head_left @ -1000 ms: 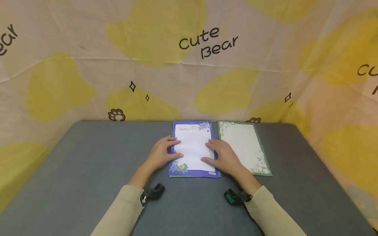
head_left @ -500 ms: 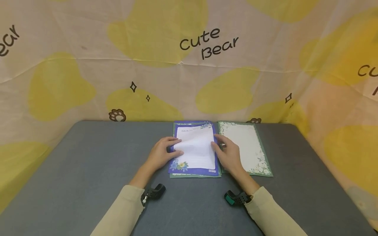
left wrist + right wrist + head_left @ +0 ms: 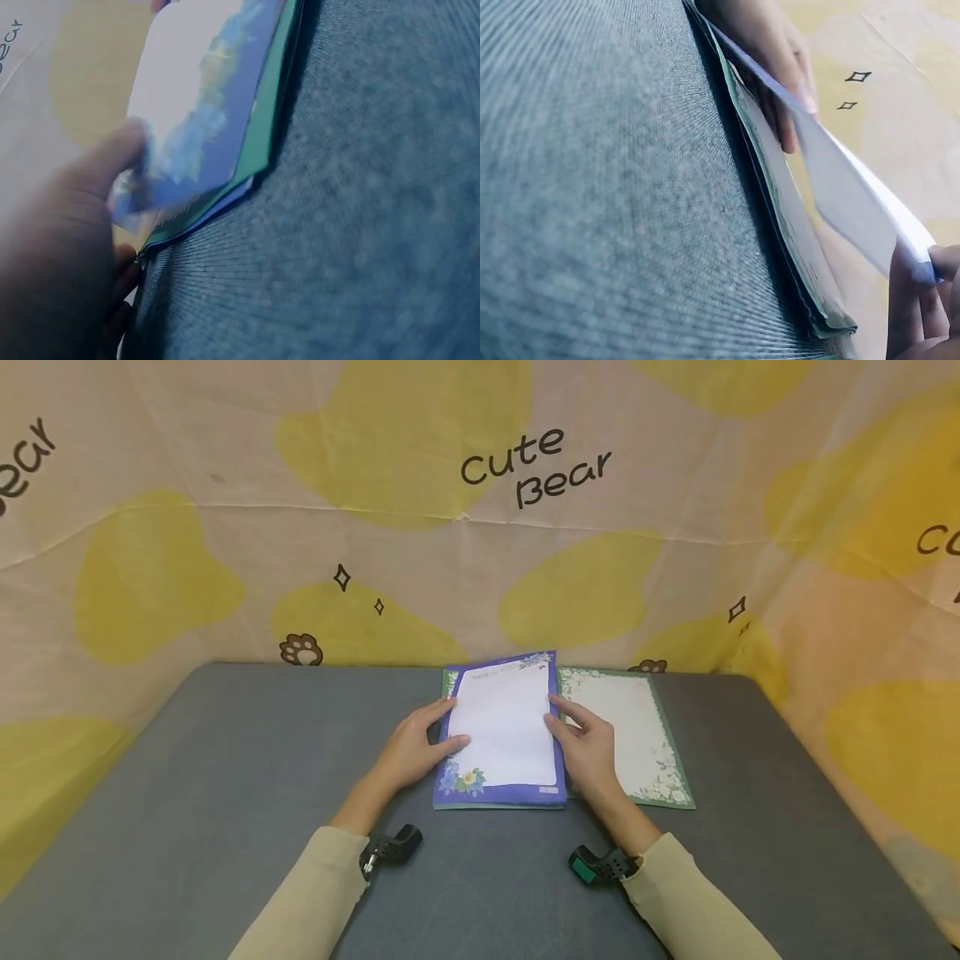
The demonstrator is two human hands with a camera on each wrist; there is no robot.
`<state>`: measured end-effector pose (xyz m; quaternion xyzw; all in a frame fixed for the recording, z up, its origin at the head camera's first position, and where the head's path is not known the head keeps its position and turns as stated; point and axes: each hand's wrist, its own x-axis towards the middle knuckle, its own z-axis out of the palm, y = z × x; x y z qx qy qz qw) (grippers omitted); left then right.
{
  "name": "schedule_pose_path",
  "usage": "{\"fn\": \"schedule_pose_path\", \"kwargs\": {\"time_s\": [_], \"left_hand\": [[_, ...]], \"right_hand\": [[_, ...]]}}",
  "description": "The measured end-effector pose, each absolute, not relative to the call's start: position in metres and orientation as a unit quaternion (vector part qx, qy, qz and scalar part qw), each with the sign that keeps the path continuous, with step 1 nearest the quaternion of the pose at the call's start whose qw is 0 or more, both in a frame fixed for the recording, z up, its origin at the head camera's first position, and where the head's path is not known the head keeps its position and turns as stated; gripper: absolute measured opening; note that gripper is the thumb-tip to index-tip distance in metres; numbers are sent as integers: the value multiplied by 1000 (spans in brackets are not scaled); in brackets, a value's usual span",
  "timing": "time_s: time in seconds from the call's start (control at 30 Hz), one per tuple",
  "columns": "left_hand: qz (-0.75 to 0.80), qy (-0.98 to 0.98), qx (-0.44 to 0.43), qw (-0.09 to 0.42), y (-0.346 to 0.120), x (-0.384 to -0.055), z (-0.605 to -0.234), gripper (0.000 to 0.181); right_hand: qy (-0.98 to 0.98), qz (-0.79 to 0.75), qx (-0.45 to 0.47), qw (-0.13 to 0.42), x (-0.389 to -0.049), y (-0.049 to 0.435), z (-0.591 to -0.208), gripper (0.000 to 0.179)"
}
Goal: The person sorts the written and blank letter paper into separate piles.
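Observation:
A sheet of letter paper (image 3: 504, 727) with a purple border and blue flowers is raised off a stack of bordered sheets, highest along its right edge. My right hand (image 3: 590, 745) pinches that right edge between thumb and fingers. At the left edge, my left hand (image 3: 411, 745) holds the same sheet, its thumb on the face and fingers at the side. In the right wrist view the lifted sheet (image 3: 847, 187) slants above the stack (image 3: 772, 180), with a gap between them. Green and purple edges of the stack (image 3: 262, 135) show under the sheet in the left wrist view.
A green-bordered sheet with white flowers (image 3: 663, 756) lies flat just right of the stack, partly behind my right hand. The grey table (image 3: 247, 793) ends at a patterned cloth backdrop (image 3: 420, 560). Black camera straps (image 3: 393, 845) sit on both wrists.
My right hand has gone from lying flat on the purple-bordered sheet to pinching its right edge. The sheet has come up and shifted slightly right, while my left hand has moved little.

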<state>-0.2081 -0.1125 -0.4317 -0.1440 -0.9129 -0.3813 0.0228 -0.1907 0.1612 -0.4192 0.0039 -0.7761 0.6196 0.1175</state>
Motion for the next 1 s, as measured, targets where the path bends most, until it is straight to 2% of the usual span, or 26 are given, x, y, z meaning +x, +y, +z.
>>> {"fn": "schedule_pose_path", "kwargs": {"time_s": [0.2, 0.47, 0.67, 1.0], "left_hand": [[-449, -887, -109, 24, -110, -205, -431, 54], [-506, -848, -110, 111, -106, -203, -428, 36], [-522, -835, -116, 128, -107, -205, -423, 36], [-507, -848, -106, 110, -125, -206, -393, 41]], "right_hand": [[-754, 645, -3, 123, -190, 162, -420, 34], [-764, 634, 8, 119, -187, 162, -421, 34], [-792, 594, 19, 138, -185, 159, -416, 34], [-831, 540, 15, 137, -190, 145, -399, 36]]}}
